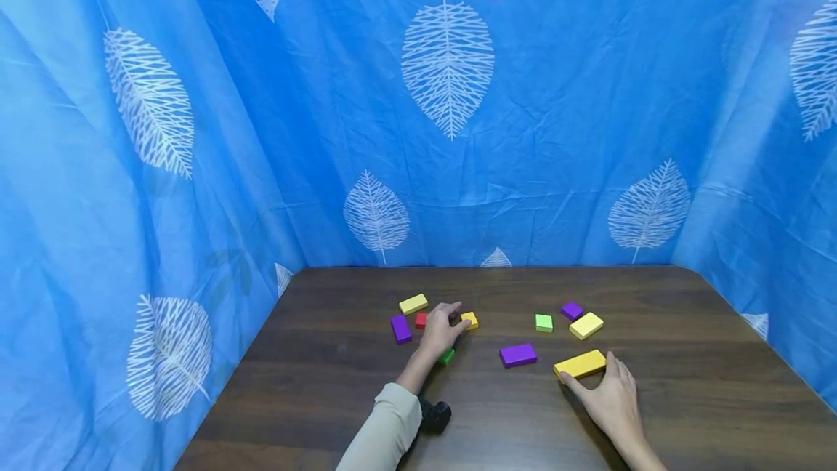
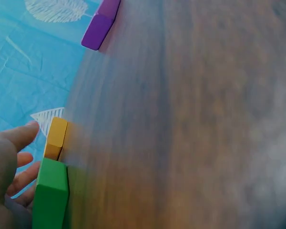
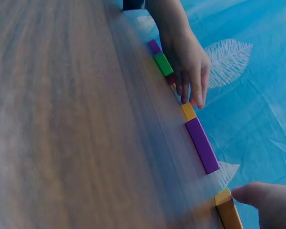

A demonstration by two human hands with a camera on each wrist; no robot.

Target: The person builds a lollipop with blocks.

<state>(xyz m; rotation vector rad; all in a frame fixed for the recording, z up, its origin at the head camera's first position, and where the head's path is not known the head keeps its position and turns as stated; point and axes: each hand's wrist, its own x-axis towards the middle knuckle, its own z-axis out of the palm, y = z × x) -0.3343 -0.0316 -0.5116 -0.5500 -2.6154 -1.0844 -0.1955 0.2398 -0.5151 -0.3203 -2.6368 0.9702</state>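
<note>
My left hand (image 1: 440,331) reaches over the left group of blocks, fingers loosely bent and thumb beside a small orange-yellow block (image 1: 470,320). In the left wrist view its fingers are apart, with nothing visible between them. A green block (image 1: 447,357) lies under that wrist, and a red block (image 1: 421,320) is partly hidden behind the hand. My right hand (image 1: 613,397) holds a long yellow block (image 1: 580,364) on the table, thumb at its left end and fingers at its right. The right wrist view shows that thumb against the yellow block (image 3: 229,212).
Left of the left hand lie a pale yellow block (image 1: 413,304) and a purple block (image 1: 401,329). Another purple block (image 1: 518,355) lies between the hands. Further back are a light green block (image 1: 543,323), a purple one (image 1: 572,310) and a pale yellow one (image 1: 586,325) on the wooden table (image 1: 314,384).
</note>
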